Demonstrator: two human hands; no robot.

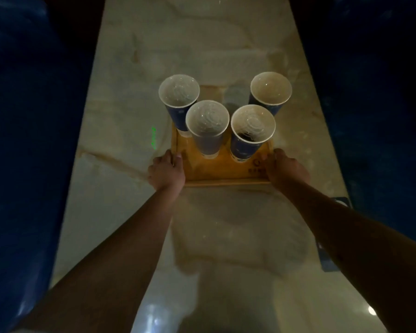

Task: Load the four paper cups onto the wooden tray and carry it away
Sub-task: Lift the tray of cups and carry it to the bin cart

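A wooden tray (226,173) is held out in front of me above a pale marble floor. Several tall blue paper cups with white insides stand upright on it: one at the far left (179,92), one at the far right (271,88), one at the near left (207,118), one at the near right (252,123). My left hand (166,173) grips the tray's left edge near its front corner. My right hand (285,170) grips the right edge, thumb on top. The tray's far part is hidden behind the cups.
A strip of glossy marble floor (135,97) runs ahead, dimly lit. Dark blue seats or walls line it on the left (29,116) and on the right (382,104). A small blue object (341,203) sits at the floor's right edge.
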